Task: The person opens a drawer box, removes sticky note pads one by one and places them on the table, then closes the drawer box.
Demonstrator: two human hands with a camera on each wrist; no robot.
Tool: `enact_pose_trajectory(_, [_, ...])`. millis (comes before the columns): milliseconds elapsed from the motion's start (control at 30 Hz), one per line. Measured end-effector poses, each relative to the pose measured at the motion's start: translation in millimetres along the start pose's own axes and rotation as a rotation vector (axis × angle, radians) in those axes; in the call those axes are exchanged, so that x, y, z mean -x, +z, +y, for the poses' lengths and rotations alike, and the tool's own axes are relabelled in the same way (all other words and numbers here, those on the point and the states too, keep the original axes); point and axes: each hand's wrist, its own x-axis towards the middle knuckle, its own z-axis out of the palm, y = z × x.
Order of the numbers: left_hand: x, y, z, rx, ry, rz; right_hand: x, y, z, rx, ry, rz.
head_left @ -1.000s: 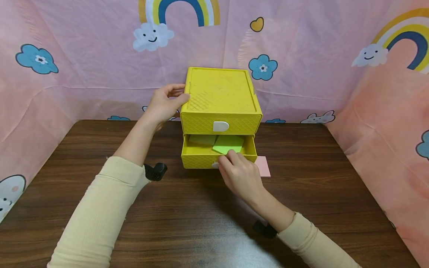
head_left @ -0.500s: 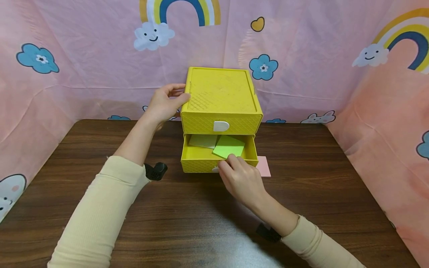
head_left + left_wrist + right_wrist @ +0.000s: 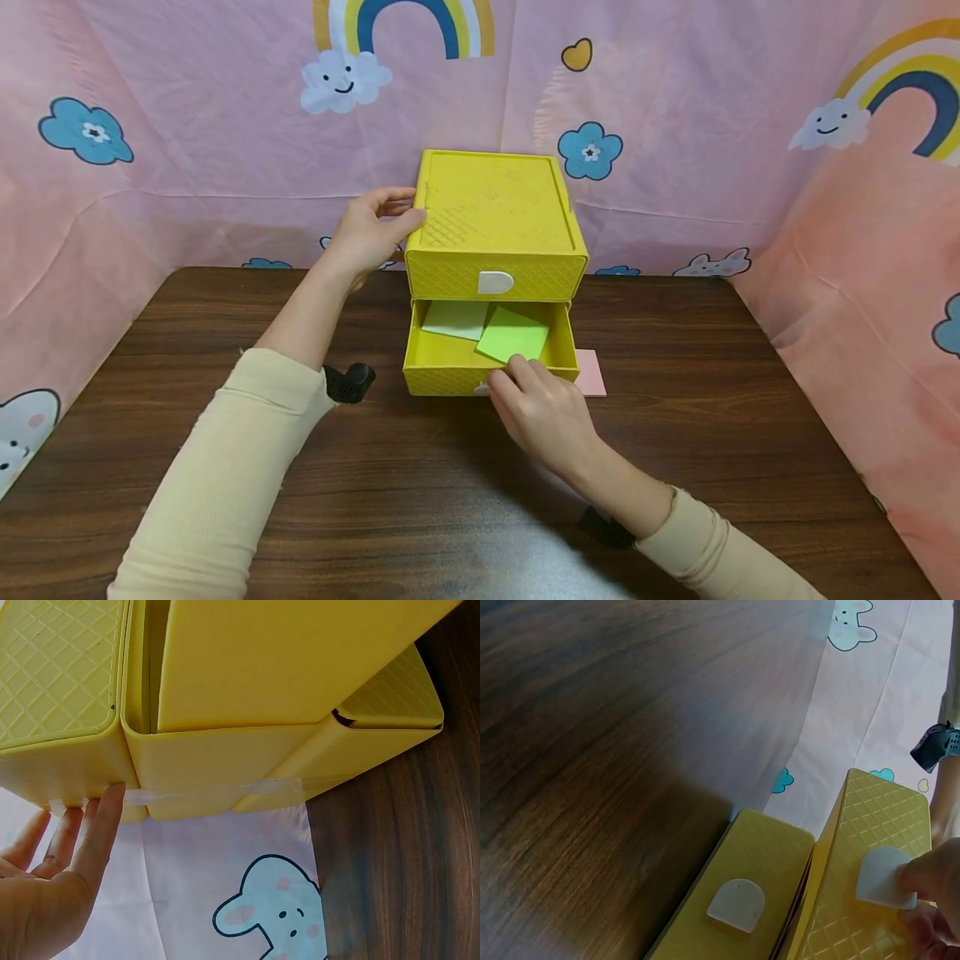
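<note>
A yellow drawer cabinet [image 3: 495, 200] with a lattice pattern stands at the back of the table. Its middle drawer [image 3: 442, 379] is pulled out, holding a bright green paper pad [image 3: 513, 335] and a pale paper pad [image 3: 455, 319]. With thumb and fingers, my right hand [image 3: 547, 412] pinches the white handle [image 3: 885, 877] of this drawer. My left hand [image 3: 371, 229] rests against the cabinet's left side, thumb at the top edge. Its fingers [image 3: 101, 840] lie fairly straight along the side wall in the left wrist view.
A pink paper pad [image 3: 591, 372] lies on the brown wooden table [image 3: 375, 517], partly hidden by the drawer. Below the pulled-out drawer, the right wrist view shows a shut bottom drawer [image 3: 761, 844] with a white handle. A printed pink cloth [image 3: 675, 167] hangs close behind.
The middle drawer has slid further out toward me with my right hand on its handle, showing more of the pale pad. My left hand has stayed in place.
</note>
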Motion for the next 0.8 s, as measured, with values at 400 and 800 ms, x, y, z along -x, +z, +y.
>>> enact_pose_trajectory(400, [0.1,0.9,-0.6,-0.026,0.014,0.016,4.0,-5,-5,0.000,-0.050,0.019])
enact_pose_trajectory(800, [-0.1,0.5,-0.5,-0.038,0.023,0.030,-1.2,-23,-11,-0.005,-0.132,0.101])
